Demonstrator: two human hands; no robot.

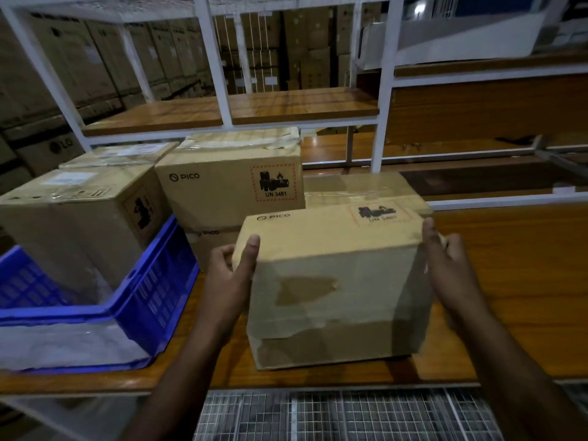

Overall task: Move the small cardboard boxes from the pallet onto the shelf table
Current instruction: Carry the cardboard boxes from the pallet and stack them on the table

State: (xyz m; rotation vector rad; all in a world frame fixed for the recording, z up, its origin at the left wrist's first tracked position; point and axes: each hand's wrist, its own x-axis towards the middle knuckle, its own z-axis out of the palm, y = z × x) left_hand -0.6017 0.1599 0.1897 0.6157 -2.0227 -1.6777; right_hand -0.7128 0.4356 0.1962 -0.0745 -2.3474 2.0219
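Fingers of the left hand (pixel 234 268) curl round the left end of the small cardboard box (pixel 334 281), the thumb lying flat across its top left corner; the right hand (pixel 445 265) clasps the opposite end, thumb up on the top edge, the other fingers hidden behind the box, so how they lie cannot be told. Between the two hands the box stands on the wooden shelf table (pixel 509 281), close to its front edge and about midway along it. Its long axis runs left to right, parallel to that edge; the printed top with the PICO mark and hazard label tilts back, away from the person, and the plain front face bears a torn patch. Whether its base sits fully flat is hard to say in the dim light.

Just behind it lies another taped box (pixel 359 186), and to the left rear a stacked PICO box (pixel 229 183) with a UN 3481 label. Further left, a blue plastic crate (pixel 152 297) sits at the table's front left part, holding a larger carton (pixel 73 218). White shelf uprights (pixel 216 58) rise behind.
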